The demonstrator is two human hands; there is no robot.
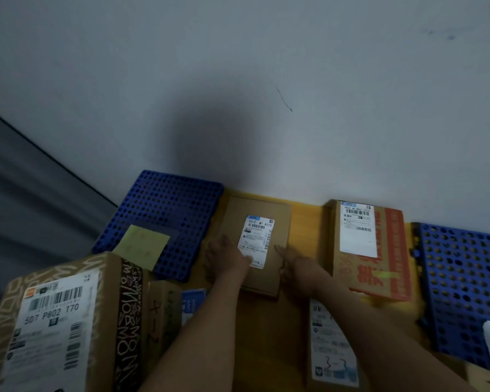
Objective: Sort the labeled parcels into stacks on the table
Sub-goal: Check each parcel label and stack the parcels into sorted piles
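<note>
A flat brown parcel [262, 210] with a white label lies on the yellow table [306, 222] against the wall. My left hand [227, 256] lies on its left side, fingers over the top near the label. My right hand [297, 264] touches its right edge, one finger pointing along the top. To the right sits a brown parcel with orange print [379, 250] and a white label. At the near left stands a large patterned parcel [60, 321] marked 507 P802 T70. A labelled parcel [331, 349] lies under my right forearm.
Blue perforated mats lie at the back left [164, 205] and at the right [461, 278]. A yellow-green note [142, 247] rests on the left mat. Small boxes [167, 309] sit between the large parcel and my left arm. The white wall [266, 80] bounds the table's far side.
</note>
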